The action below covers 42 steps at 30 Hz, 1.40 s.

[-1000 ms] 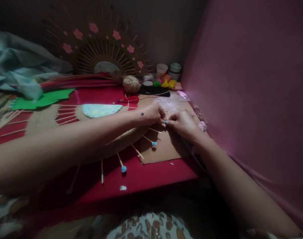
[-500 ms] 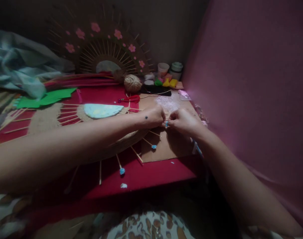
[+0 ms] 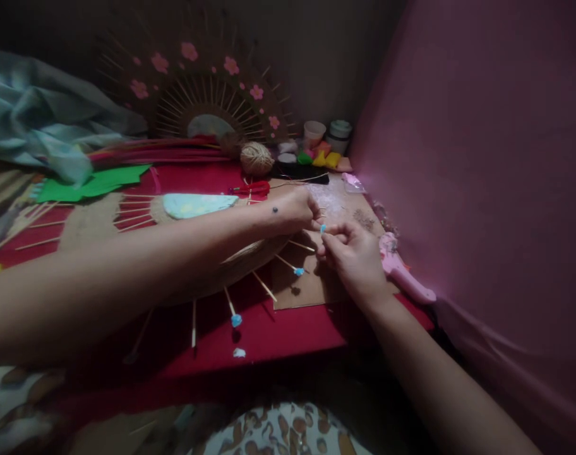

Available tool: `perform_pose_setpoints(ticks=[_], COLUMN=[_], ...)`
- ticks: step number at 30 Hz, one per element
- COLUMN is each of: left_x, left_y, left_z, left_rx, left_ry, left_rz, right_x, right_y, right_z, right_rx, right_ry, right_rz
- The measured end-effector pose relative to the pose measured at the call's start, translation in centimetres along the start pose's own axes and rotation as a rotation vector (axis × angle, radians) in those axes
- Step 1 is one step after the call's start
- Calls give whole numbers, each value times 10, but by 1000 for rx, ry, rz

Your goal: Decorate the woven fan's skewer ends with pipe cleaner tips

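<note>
Over the right side of the craft piece, my right hand [image 3: 357,256] pinches a small blue piece [image 3: 323,229], perhaps clay, between thumb and fingertips. My left hand [image 3: 301,210] is closed right beside it, fingertips almost touching the piece; what it grips is hidden. The fan-shaped craft [image 3: 250,256] lies flat under my left forearm, with thin wooden sticks radiating from a woven tan band. Blue tips [image 3: 236,320] sit on some sticks near me, while other sticks are bare. A pale blue half-round [image 3: 200,205] forms its centre.
Cardboard [image 3: 288,297] lies on the red tabletop [image 3: 188,360]. A pink glue gun [image 3: 408,278] rests at the right edge. Behind are red-handled scissors [image 3: 252,188], a twine ball [image 3: 256,158], cups [image 3: 314,134] and coloured packets. A flowered fan [image 3: 231,66] stands against the wall; pink cloth [image 3: 482,158] hangs right.
My right hand has drawn slightly right and down and turned, still pinching the blue piece. My left hand has risen a little. The glue gun has come into view as my right arm shifted.
</note>
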State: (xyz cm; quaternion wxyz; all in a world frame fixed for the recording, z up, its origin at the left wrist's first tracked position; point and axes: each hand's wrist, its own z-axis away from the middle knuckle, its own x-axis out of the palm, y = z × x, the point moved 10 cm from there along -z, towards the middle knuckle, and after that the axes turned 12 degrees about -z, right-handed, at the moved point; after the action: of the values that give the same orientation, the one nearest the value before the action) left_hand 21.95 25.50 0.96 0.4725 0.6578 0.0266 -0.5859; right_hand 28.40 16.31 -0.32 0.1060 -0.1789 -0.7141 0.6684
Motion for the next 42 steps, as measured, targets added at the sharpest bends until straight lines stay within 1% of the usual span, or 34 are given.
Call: perform_pose_setpoints(ticks=[2, 4, 6, 9, 11, 14, 18, 21, 24, 27, 29, 31, 34, 36, 38, 40, 42], left_x=[-2, -1, 0, -1, -3, -5, 2, 7, 10, 16, 19, 23, 26, 26, 26, 26, 26], left_y=[4, 5, 6, 4, 4, 7, 6, 5, 6, 6, 3, -1, -8, -10, -9, -5, -3], left_z=[2, 4, 5, 6, 7, 9, 13, 14, 14, 12, 9, 7, 4, 4, 5, 7, 9], left_rx=[16, 33, 59, 76, 68, 63, 20, 5, 33, 67, 80, 81, 49, 30, 45, 82, 114], left_ry=[-22, -41, -45, -29, -7, 1, -52, -74, -59, -54, -24, 8, 32, 36, 26, 13, 9], left_rz=[17, 33, 52, 45, 14, -35, -24, 7, -24, -119, -221, -310, -372, -380, -387, -394, -403], right_x=[1, 8, 14, 14, 9, 2, -3, 1, 4, 10, 15, 19, 18, 13, 9, 6, 5], right_y=[24, 36, 40, 39, 34, 22, 8, -3, -17, -32, -33, -27, -15, -10, -6, 2, 17], right_z=[0, 1, 2, 1, -2, -9, -20, -25, -22, -10, -2, 5, 8, 7, 6, 4, 4], right_rx=[211, 346, 417, 438, 386, 268, 165, 132, 44, -118, -185, -188, -154, -136, -109, -14, 166], right_ry=[3, -31, -74, -84, -66, -77, -94, -146, -150, -97, -67, -60, -51, -28, -26, -59, -95], right_rz=[-265, -392, -440, -419, -343, -130, 157, 315, 570, 850, 976, 1033, 986, 905, 796, 620, 377])
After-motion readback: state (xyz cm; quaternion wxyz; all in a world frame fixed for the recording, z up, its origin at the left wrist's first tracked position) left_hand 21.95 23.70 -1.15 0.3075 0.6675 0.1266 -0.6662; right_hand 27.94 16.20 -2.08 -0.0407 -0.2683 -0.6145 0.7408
